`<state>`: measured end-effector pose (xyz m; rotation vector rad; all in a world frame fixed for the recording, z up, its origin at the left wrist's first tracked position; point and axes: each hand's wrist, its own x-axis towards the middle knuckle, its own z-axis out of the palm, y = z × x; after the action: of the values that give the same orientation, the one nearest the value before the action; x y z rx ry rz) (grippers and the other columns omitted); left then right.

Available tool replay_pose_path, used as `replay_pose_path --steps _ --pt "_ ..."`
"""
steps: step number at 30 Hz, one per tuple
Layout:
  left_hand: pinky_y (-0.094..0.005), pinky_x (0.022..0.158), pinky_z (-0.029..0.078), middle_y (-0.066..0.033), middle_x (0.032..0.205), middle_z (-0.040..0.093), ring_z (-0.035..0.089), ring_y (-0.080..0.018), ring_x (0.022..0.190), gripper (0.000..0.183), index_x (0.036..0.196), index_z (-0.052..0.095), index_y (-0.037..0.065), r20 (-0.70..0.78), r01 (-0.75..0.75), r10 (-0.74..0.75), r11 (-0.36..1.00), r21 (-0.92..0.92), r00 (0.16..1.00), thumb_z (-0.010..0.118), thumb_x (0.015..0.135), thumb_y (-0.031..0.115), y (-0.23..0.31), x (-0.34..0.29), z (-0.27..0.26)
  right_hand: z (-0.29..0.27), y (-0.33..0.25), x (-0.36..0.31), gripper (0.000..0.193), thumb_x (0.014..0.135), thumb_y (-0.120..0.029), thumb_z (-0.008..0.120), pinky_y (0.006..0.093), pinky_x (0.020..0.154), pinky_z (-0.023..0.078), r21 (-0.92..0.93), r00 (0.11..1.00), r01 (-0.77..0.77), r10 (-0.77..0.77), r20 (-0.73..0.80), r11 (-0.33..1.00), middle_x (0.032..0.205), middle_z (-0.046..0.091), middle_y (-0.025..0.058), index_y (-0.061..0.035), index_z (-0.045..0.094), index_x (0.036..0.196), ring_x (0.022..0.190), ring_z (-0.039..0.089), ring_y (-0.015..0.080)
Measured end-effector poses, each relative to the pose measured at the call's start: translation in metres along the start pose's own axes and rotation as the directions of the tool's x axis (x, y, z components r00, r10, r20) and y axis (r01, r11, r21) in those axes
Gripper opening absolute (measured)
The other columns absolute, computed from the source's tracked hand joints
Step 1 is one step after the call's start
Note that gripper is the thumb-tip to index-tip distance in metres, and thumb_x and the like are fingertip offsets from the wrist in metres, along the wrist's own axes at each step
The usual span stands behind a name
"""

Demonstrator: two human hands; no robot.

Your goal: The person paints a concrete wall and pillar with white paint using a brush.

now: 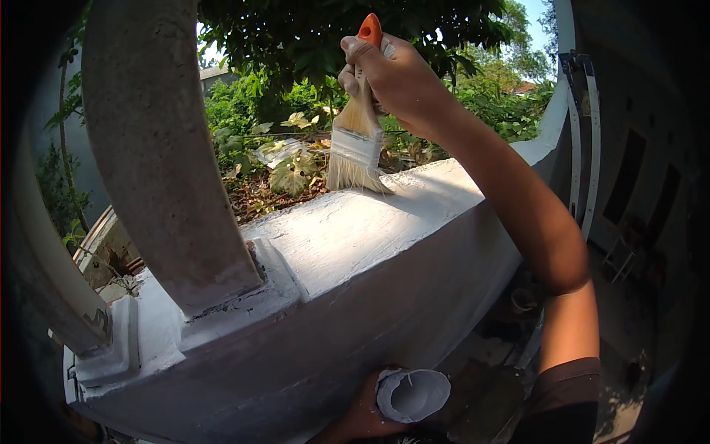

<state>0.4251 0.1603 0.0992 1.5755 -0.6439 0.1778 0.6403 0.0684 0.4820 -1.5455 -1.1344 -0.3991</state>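
Observation:
A wide paintbrush [356,137] with a wooden handle and an orange tip is gripped in my right hand [388,70]. Its pale bristles point down and meet the top of the low wall [347,233], bending to the right there. White paint coats the wall's top. Low at the front, my left hand [367,411] is wrapped round a paint-smeared cup [413,396], held beside the wall's near face. The cup's inside looks whitish; how much paint it holds I cannot tell. Most of the left hand's fingers are hidden behind the cup.
A thick grey pillar [159,148] rises from the wall at left, with a second pillar [55,251] beyond it. Green plants [296,111] grow behind the wall. A metal ladder [583,140] stands at right. Below lies a shaded floor with a small bucket [523,300].

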Motion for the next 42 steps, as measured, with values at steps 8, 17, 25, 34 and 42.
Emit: replay_pose_path --steps 8,17,25,34,42 --pt "-0.0416 0.103 0.042 -0.0156 0.13 0.052 0.054 -0.0269 0.122 0.098 0.137 0.035 0.003 0.076 0.068 -0.065 0.997 -0.046 0.995 0.093 0.06 0.018 0.01 0.002 -0.007 -0.052 0.046 -0.012 0.03 0.1 -0.037 0.049 0.0274 0.054 0.042 -0.277 0.976 -0.209 0.184 -0.113 0.938 0.071 0.056 0.0002 -0.0067 0.05 0.099 0.061 0.051 0.009" --pt "-0.0414 0.103 0.042 -0.0153 0.13 0.052 0.053 -0.027 0.122 0.098 0.137 0.036 0.003 0.011 0.001 0.0 0.994 -0.113 1.0 0.093 0.06 0.019 0.002 0.0 -0.006 -0.053 0.019 -0.006 0.033 0.101 -0.038 0.049 0.0272 0.055 0.045 -0.442 0.992 -0.115 0.126 -0.004 0.889 0.068 0.055 0.0001 -0.0046 0.051 0.099 0.059 0.051 0.0073" --pt "-0.0407 0.103 0.041 -0.0149 0.13 0.052 0.052 -0.0268 0.123 0.099 0.138 0.035 0.003 0.088 0.021 -0.01 0.992 -0.122 0.996 0.093 0.059 0.019 0.001 0.006 -0.004 0.009 -0.001 -0.002 0.026 0.101 -0.034 0.049 0.0251 0.05 0.041 0.231 0.996 -0.023 0.043 -0.084 0.973 0.074 0.058 0.0001 -0.0083 0.048 0.099 0.059 0.051 0.0064" --pt "-0.0416 0.103 0.041 -0.0152 0.131 0.051 0.052 -0.0272 0.123 0.101 0.138 0.035 0.003 0.073 0.034 -0.025 0.991 -0.132 0.997 0.094 0.058 0.02 -0.004 -0.001 0.001 -0.151 0.061 -0.047 0.032 0.101 -0.036 0.051 0.0277 0.058 0.045 -0.443 0.982 -0.157 0.092 -0.164 0.882 0.073 0.056 0.002 -0.0048 0.051 0.106 0.063 0.052 0.0089" --pt "-0.0407 0.102 0.044 -0.0156 0.128 0.05 0.054 -0.0256 0.121 0.102 0.134 0.031 0.006 0.049 -0.01 0.008 0.999 0.044 0.999 0.097 0.057 0.02 -0.007 -0.006 -0.002 -0.12 0.044 -0.072 0.036 0.1 -0.035 0.052 0.0347 0.064 0.047 -0.735 0.993 0.082 -0.115 0.005 0.673 0.071 0.058 0.0063 -0.002 0.055 0.114 0.066 0.058 0.0166"
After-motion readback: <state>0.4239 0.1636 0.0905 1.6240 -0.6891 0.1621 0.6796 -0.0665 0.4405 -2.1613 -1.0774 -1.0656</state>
